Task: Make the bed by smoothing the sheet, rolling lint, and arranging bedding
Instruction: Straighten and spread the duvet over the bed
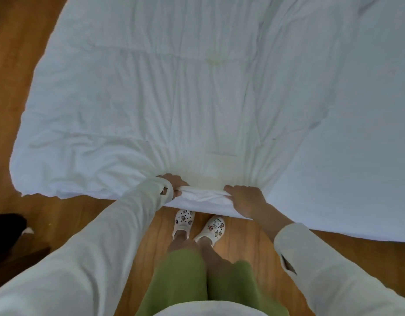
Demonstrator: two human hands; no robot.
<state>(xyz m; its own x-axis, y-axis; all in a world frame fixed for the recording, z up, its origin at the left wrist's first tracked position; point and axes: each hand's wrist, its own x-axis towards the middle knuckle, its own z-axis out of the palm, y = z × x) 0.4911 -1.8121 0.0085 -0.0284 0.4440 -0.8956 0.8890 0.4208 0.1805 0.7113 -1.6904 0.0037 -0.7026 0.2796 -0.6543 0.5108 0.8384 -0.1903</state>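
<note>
A white duvet (197,87) covers the whole bed and hangs over its near edge. It is wrinkled, with creases fanning out from the near edge. My left hand (174,185) grips a bunched fold of the duvet's near edge. My right hand (244,201) grips the same edge a little to the right. Between the hands the fabric is gathered into a thick roll. Both sleeves are white and reach down to the wrists.
Wooden floor (19,53) runs along the left and near sides of the bed. My feet in white clogs (199,224) stand close to the bed's edge. A dark object (7,224) sits on the floor at the left.
</note>
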